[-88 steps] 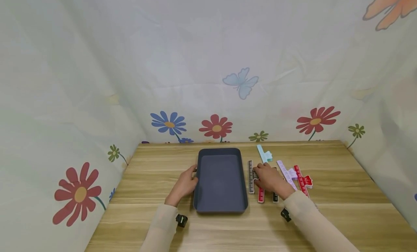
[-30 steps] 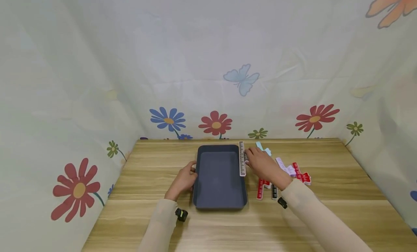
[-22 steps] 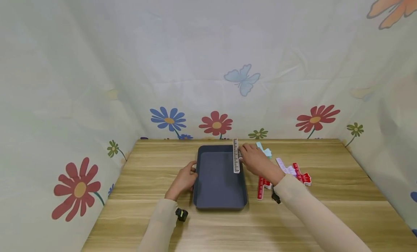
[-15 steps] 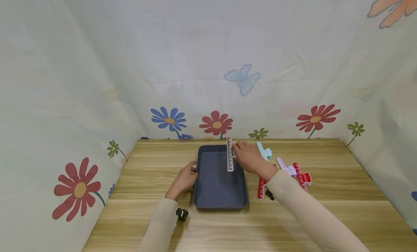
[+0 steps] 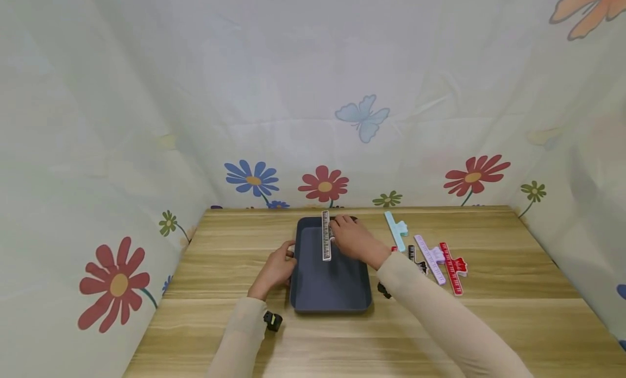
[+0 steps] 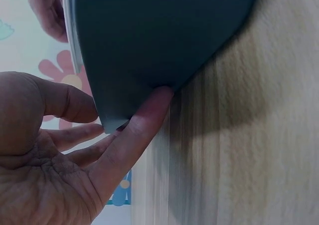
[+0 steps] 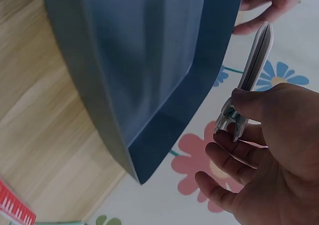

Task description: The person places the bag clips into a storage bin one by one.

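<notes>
In the head view, my right hand (image 5: 353, 238) holds a piano-key-patterned black-and-white clip (image 5: 326, 237) over the far half of a dark grey rectangular tray (image 5: 332, 294). The right wrist view shows thumb and fingers pinching the handle end of the clip (image 7: 255, 60), its long jaws together and apart from the tray wall. At the tray's left side, my left hand (image 5: 276, 270) grips the edge. Seen from the left wrist, the thumb (image 6: 72, 105) is at the rim and a finger presses the outer wall (image 6: 159, 35).
Right of the tray lie similar clips: light blue (image 5: 395, 231), black (image 5: 418, 258), lilac (image 5: 431, 261) and red (image 5: 452, 269). Another red clip (image 5: 394, 249) is mostly behind my right sleeve. Flower-printed cloth (image 5: 274, 95) surrounds the wooden table (image 5: 323, 345) at the back and sides.
My right hand has lifted the black-and-white clip from the table right of the tray and carried it left, over the tray. The left hand has stayed at the tray's left edge.
</notes>
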`<state>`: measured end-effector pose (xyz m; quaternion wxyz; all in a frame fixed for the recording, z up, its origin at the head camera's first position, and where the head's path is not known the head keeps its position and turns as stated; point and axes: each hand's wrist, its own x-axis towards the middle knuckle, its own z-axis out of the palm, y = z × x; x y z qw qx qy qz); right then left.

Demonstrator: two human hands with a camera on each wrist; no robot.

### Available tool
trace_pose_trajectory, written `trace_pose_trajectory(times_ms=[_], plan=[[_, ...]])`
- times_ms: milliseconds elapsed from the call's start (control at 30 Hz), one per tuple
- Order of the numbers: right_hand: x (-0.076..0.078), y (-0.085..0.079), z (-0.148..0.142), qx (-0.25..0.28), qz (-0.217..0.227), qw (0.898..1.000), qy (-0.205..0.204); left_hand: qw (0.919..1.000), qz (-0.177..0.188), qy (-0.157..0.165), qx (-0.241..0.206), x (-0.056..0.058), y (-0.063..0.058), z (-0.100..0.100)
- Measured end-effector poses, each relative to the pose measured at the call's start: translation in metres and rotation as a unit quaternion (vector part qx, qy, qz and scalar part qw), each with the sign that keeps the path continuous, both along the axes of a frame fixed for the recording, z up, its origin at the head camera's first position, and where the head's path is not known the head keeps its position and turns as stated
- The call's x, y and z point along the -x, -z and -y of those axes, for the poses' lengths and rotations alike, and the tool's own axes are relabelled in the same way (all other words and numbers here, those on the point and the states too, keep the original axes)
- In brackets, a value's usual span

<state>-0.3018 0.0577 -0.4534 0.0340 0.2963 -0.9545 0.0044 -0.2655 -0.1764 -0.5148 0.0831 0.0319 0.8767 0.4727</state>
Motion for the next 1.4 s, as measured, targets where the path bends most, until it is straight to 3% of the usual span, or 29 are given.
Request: trace_pose_trajectory(times_ms=[467, 833, 1400], plan=[[0.010, 0.020, 0.028, -0.038, 0.055, 0.998, 0.007, 0.9998, 0.010, -0.017, -0.008, 0.001, -0.001, -0.001], [0.018, 0.025, 0.047, -0.056, 0.073, 0.995, 0.022, 0.9957, 0.056, -0.024, -0.070, 0.002, 0.000, 0.005], [0.022, 0.038, 0.068, -0.066, 0.106, 0.991, 0.049, 0.9965, 0.052, -0.020, -0.061, 0.000, -0.001, 0.003]])
